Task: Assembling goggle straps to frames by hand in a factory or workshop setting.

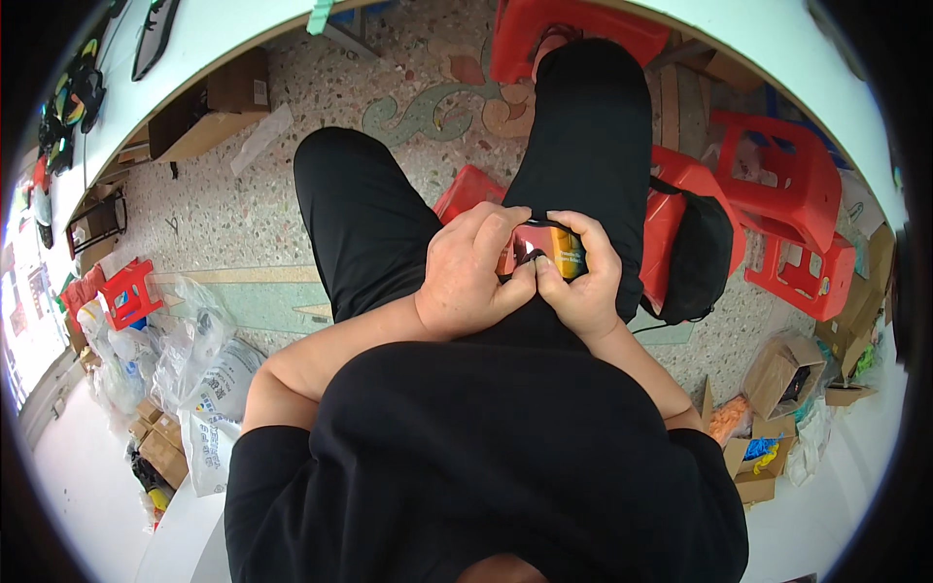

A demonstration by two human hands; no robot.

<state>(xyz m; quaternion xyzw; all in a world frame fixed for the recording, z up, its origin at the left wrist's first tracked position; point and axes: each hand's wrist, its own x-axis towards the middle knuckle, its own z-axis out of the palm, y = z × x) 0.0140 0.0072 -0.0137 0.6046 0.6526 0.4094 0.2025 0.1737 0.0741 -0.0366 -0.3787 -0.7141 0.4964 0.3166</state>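
Observation:
Over my lap I hold a pair of dark-framed sunglasses (537,239) with shiny reddish mirrored lenses. A yellow-and-dark printed patch covers the lens on the right side. My left hand (465,270) is closed on the left end, its fingers curled over the top and the thumb pressing near the nose notch. On the other end, my right hand (591,282) grips with the index finger bent round the upper edge and the thumb beside the left one. The two thumbs nearly meet at the middle. The temples of the sunglasses are hidden.
A white table (248,27) curves around ahead, with dark glasses (83,97) on its left. Red stools (777,180) and a black bag (702,255) are at right. Cardboard boxes (777,374) and plastic bags (219,389) lie on the floor at both sides.

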